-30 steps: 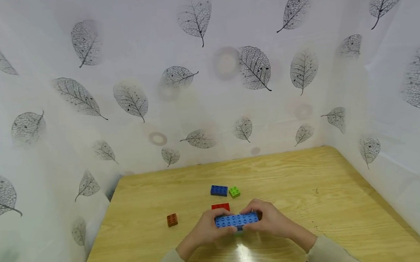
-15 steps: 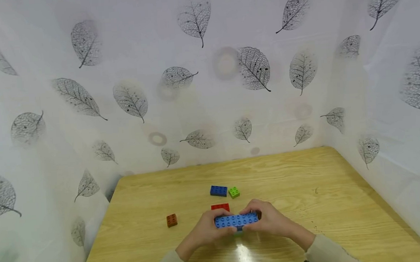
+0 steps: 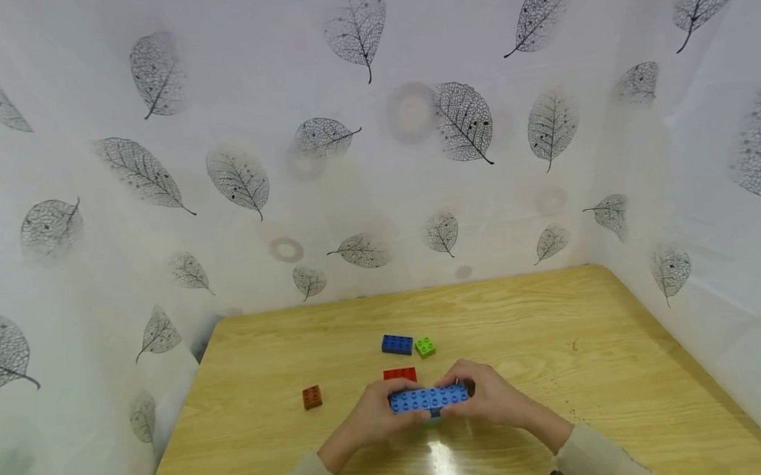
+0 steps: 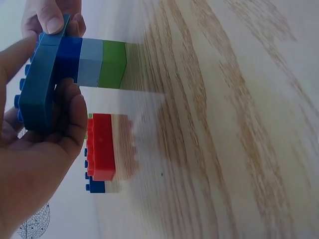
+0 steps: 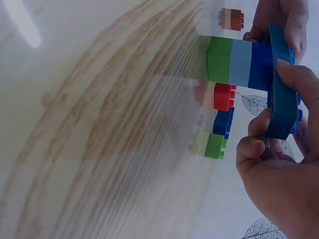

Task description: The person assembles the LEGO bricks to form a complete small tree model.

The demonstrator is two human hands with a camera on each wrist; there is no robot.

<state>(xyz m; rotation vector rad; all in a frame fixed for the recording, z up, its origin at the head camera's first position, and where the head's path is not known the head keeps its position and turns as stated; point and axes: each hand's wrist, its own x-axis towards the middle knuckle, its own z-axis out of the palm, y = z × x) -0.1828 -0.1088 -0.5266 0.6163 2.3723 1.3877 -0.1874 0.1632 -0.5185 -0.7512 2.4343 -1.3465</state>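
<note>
A stack of toy building bricks stands on the table in front of me, its long blue top row made of two studded bricks end to end. Beneath the seam, the left wrist view shows a dark blue brick, a pale blue brick and a green brick at the bottom. My left hand pinches the row's left end, thumb on the near side and fingers on the far side. At the other end, my right hand grips the row the same way, its fingertips partly under the overhang.
Just behind the stack lies a red brick. Farther back, a dark blue brick sits beside a small lime green brick. An orange-brown brick lies to the left. A leaf-patterned curtain surrounds the wooden table.
</note>
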